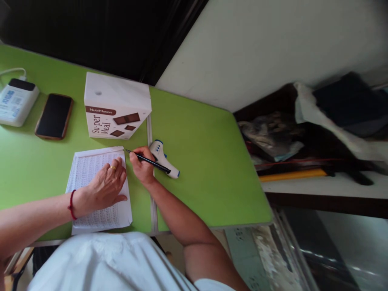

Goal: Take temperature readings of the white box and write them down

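A sheaf of white paper [100,216] covered in rows of handwriting lies on the green table, its top edge folded over. My left hand [104,184] rests flat on it with the fingers extended, a ring on one finger and a red cord at the wrist. Just right of the paper, my right hand [142,165] grips a black pen [151,162], whose tip points at the sheet's top right corner. Whether the tip touches the paper I cannot tell. Beside that hand lies a white and blue thermometer gun [163,159], partly hidden by the fingers.
A white "NutriMotion" box [118,105] stands behind the paper. To its left lie a phone [54,116] and a white power bank [18,103] with a cable. A seam crosses the green table [206,161]. Cloth items fill a shelf [303,186] at right.
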A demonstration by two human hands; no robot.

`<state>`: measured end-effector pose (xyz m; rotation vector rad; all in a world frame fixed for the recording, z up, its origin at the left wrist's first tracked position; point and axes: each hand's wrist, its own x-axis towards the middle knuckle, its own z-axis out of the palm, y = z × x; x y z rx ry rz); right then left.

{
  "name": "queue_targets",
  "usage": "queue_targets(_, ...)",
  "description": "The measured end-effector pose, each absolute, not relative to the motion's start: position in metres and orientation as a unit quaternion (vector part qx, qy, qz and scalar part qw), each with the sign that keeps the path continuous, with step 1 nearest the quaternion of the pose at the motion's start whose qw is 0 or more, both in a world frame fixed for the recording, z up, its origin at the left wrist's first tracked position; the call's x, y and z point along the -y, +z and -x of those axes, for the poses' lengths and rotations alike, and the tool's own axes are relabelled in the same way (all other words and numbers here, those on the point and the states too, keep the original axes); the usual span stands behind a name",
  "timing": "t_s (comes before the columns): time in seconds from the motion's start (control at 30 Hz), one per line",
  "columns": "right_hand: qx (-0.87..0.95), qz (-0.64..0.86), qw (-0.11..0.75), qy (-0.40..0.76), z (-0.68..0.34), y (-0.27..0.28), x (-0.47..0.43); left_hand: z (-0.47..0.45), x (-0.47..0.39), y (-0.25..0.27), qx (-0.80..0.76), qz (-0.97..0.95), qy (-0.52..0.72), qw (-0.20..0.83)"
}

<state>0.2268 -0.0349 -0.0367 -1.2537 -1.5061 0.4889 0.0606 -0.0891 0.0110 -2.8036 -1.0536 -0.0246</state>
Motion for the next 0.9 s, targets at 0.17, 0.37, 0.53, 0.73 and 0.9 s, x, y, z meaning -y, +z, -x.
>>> queue_targets(0.17,0.642,0.511,0.547,0.168,-0.228,-0.032,0.038,-0.062,0.086,0.017,0.349,0.935,0.002,0.061)
queue_targets(0.37,0.7,0.464,0.535,0.089,-0.233,-0.031,0.036,-0.063,0.084,0.02,0.345,0.936,0.007,0.064)
queue_targets(0.53,0.734,0.476,0.485,0.006,-0.239,-0.032,0.032,-0.066,0.087,0.02,0.345,0.936,0.023,0.07)
queue_targets(0.73,0.779,0.443,0.439,-0.069,-0.24,-0.027,0.035,-0.068,0.087,0.025,0.33,0.939,0.033,0.09)
queue_targets(0.9,0.801,0.418,0.418,-0.099,-0.238,-0.026,0.036,-0.064,0.095,0.033,0.318,0.945,0.048,0.065)
